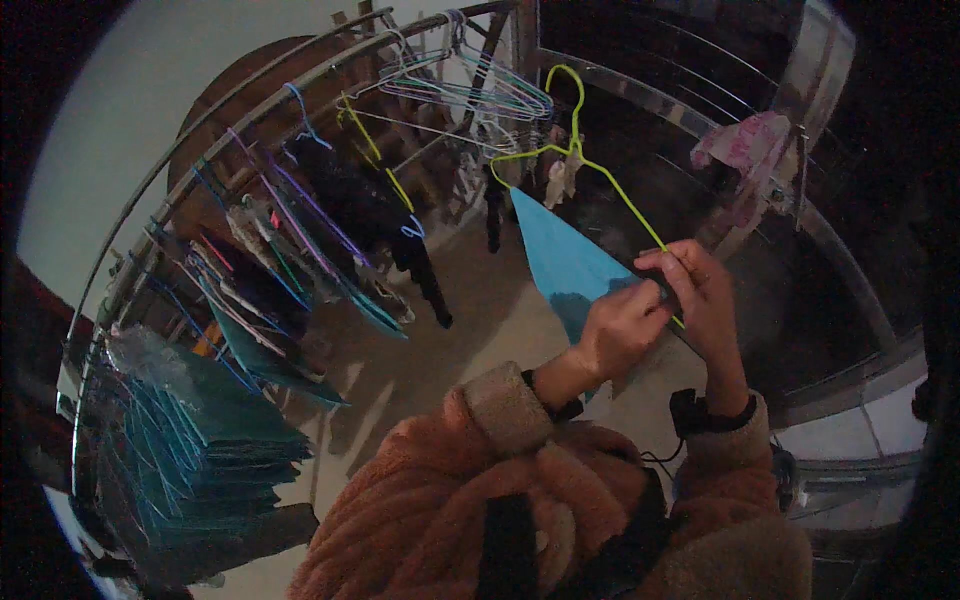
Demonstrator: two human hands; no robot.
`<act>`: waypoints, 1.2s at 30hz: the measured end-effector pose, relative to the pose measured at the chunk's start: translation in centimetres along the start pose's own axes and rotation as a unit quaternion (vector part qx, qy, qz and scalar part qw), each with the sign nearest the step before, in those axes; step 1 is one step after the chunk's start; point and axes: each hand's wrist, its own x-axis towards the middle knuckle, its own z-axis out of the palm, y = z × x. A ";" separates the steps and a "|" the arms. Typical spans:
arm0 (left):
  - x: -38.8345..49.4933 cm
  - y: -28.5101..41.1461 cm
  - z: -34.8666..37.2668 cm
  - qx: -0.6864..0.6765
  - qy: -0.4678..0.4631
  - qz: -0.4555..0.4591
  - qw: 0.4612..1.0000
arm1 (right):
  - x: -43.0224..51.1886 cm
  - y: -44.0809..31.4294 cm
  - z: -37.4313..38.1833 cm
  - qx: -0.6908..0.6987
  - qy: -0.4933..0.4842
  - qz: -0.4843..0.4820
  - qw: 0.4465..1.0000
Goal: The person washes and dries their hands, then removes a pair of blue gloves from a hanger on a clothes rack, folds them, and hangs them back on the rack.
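Note:
A yellow-green clothes hanger (576,124) is up in front of me, its hook pointing away from my body. A light blue cloth (559,247) with a darker shaded area hangs over its lower bar and spreads toward the hanger's left corner. My right hand (701,296) pinches the hanger's right arm between thumb and fingers. Close beside it, my left hand (626,326) is closed on the cloth near the hanger's right corner; its curled fingers hide the exact grip. Both wrists wear dark bands below fleece cuffs.
A curved-looking metal clothes rack (255,101) runs along the left and far side. Bare hangers (465,86) bunch at its far end. Teal cloths (217,442) hang thickly at the near left. A pink patterned cloth (750,146) hangs at the right by a metal-framed dark door (675,105).

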 end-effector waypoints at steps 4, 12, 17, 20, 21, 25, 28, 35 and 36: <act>0.8 -1.3 -0.6 -0.017 -0.036 0.084 0.996 | 1.9 0.5 1.4 -0.017 -0.020 -0.029 0.999; -1.2 -2.9 -5.5 -0.085 -0.020 -0.155 0.984 | 10.5 0.0 6.0 0.019 -0.072 -0.050 0.996; -5.3 -4.3 -8.8 -0.047 0.020 -0.287 0.956 | 19.5 -0.7 11.2 -0.104 -0.051 -0.176 0.977; -8.3 -4.4 -10.4 -0.037 0.074 -0.374 0.924 | 24.0 -1.4 15.5 -0.179 -0.026 -0.236 0.955; -9.3 -4.3 -10.9 -0.043 0.095 -0.408 0.907 | 25.2 -1.5 16.8 -0.194 -0.028 -0.240 0.951; -12.8 -3.6 -13.2 -0.007 0.167 -0.505 0.847 | 26.3 0.7 20.1 -0.227 -0.060 -0.266 0.935; -14.8 -2.8 -14.5 -0.024 0.247 -0.579 0.777 | 25.9 3.5 19.9 -0.276 -0.076 -0.236 0.929; -15.7 -4.3 -16.6 0.086 0.246 -0.565 0.783 | 28.3 6.7 18.2 -0.303 -0.008 -0.272 0.913; -15.6 -5.3 -16.8 0.135 0.239 -0.543 0.794 | 28.5 6.9 18.1 -0.246 -0.024 -0.212 0.945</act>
